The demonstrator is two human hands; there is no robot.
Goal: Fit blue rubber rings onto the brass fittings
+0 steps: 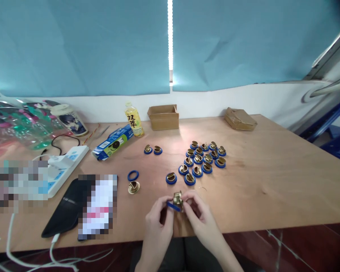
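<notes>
Close to the table's front edge, my left hand (160,218) pinches a blue ring (173,206) by its left side. My right hand (200,216) grips a small round brass fitting (177,198), which is tilted against the ring. Whether the ring is seated on the fitting cannot be made out. Just left of my hands lie a loose blue ring (133,175) and a brass fitting without a ring (134,187). Beyond my hands, several brass fittings with blue rings (197,159) stand grouped together, and one more (171,178) sits at the near left of them.
Two ringed fittings (153,150) stand further back. Behind them are an open cardboard box (164,120), a yellow drink bottle (134,121) and a blue carton (113,142). A power strip (70,166), a black pouch (66,207) and cables occupy the left. A brown package (240,119) lies back right.
</notes>
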